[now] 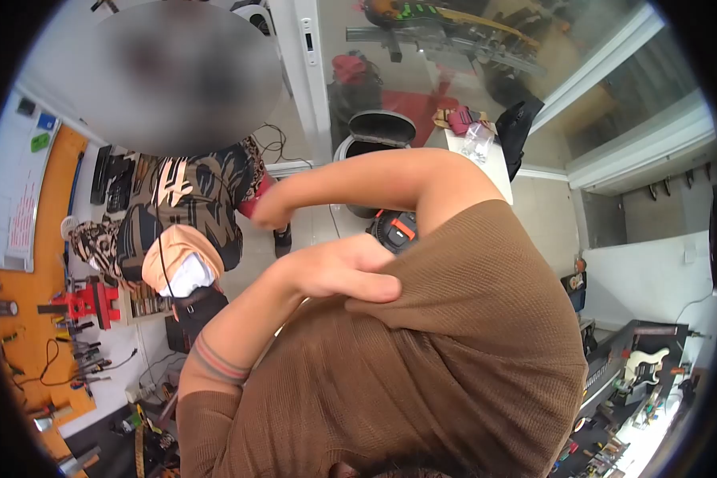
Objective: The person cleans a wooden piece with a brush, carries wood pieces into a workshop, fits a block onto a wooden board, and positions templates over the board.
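Note:
My left hand (357, 272) is closed on a fold of the brown shirt (446, 319) that I wear, with the thumb lying over the fabric near my right sleeve. Colored bands circle my left forearm. My right arm is bent across in front of me, above the left one. At its end, my right hand (271, 209) is smeared by motion, so its fingers do not show clearly. It appears close to another person (191, 191) in a patterned dark top, though I cannot tell whether they touch.
Tools hang on an orange board (56, 183) at left, near a red vise (93, 303). Ahead are an open round bin (382, 127) and a black-and-orange machine (396, 231). A white table (482, 163) holds bags. A guitar body (645, 366) lies on the right bench.

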Motion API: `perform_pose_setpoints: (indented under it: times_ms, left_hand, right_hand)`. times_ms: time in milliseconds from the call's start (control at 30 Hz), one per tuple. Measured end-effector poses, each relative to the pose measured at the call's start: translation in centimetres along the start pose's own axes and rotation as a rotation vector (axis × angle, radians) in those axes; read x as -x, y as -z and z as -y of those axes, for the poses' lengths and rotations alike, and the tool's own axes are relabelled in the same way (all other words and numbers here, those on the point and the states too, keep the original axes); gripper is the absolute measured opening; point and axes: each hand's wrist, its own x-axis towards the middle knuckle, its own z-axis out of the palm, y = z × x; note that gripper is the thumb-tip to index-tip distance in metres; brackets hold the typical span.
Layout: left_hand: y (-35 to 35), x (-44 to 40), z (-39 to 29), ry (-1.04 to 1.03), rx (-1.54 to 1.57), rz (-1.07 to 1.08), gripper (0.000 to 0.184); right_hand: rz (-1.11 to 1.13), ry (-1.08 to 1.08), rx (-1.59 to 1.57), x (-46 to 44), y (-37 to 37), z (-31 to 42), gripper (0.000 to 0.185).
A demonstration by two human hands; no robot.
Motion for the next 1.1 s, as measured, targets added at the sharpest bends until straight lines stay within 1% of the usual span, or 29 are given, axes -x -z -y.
perform_pose_setpoints:
  times_ms: [67, 100, 167, 300, 433, 600, 900, 1100]
  left_hand:
    - [-2.2, 2.1, -2.7, -0.309, 0.231, -0.174, 0.048]
    - [-2.2, 2.9, -3.7, -0.407, 0.216, -0.215, 0.048]
    - [-1.5, 3.2, -4.7, -0.518, 0.015, -0.28, 0.047]
    - [2.7, 0.1, -4.9, -0.497, -0.333, -0.25, 0.045]
    - [7.1, -3.2, -5.7, -0.466, -0.458, -0.177, 0.042]
    - [11.9, -5.7, -8.6, -0.466, -0.494, -0.08, 0.04]
    - [16.7, -7.5, -12.7, -0.514, -0.532, 0.027, 0.036]
    - [17.8, -6.5, -16.6, -0.554, -0.547, 0.248, 0.034]
  right_hand:
    - [-0.047, 0.086, 0.028, -1.3, 5.7, 3.4, 0.022]
    - [-0.063, 0.13, 0.04, -2.3, 7.8, 4.9, 0.022]
    - [-0.087, 0.214, 0.06, -4.0, 10.8, 7.0, 0.022]
    - [-0.144, 0.34, 0.024, -4.6, 14.5, 6.0, 0.022]
    - [-0.156, 0.445, 0.012, -4.7, 16.8, 3.1, 0.022]
    - [-0.128, 0.468, 0.019, -3.5, 19.8, -1.4, 0.023]
    - [-0.049, 0.545, 0.131, -2.9, 24.2, -4.2, 0.025]
    - [-0.037, 0.429, 0.247, -2.7, 27.0, -6.4, 0.027]
